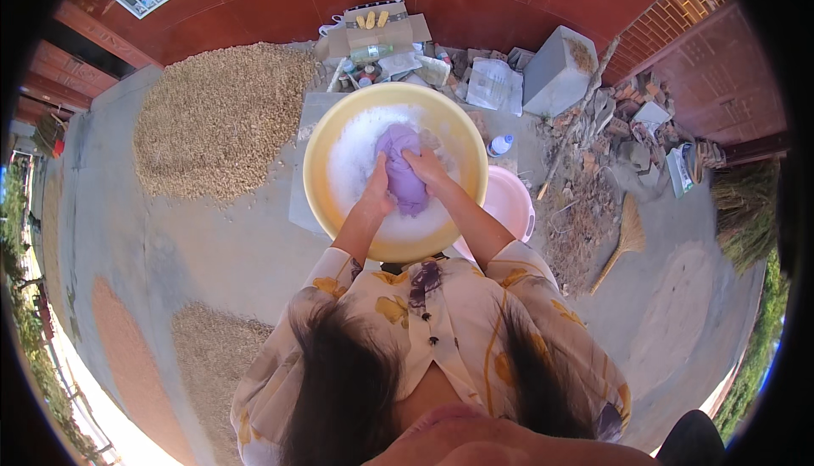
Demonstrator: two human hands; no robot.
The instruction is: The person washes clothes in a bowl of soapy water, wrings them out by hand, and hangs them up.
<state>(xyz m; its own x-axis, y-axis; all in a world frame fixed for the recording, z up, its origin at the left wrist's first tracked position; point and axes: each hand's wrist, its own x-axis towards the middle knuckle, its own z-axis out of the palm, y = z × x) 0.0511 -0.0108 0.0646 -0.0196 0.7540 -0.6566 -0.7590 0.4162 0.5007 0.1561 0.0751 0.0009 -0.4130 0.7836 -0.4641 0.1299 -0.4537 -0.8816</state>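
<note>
A bunched purple cloth (pixel 407 173) is held between my two hands over a yellow basin (pixel 316 167). White suds (pixel 350 141) cover much of the water inside the basin. My left hand (pixel 379 187) grips the cloth's left side, its thumb pointing up along the fabric. From the right, my right hand (pixel 427 169) presses its fingers and thumb into the upper part of the cloth. The lower end of the cloth hangs close to the foam; whether it touches the water I cannot tell.
A pink basin (pixel 509 202) stands partly under the yellow one, beside a bottle (pixel 500 145). Shelled-looking peanuts or similar crop lie in a heap (pixel 216 122) at left. Corn cobs (pixel 371 19) rest on a cardboard box (pixel 381 35). A broom (pixel 626 230) and rubble (pixel 629 129) lie right.
</note>
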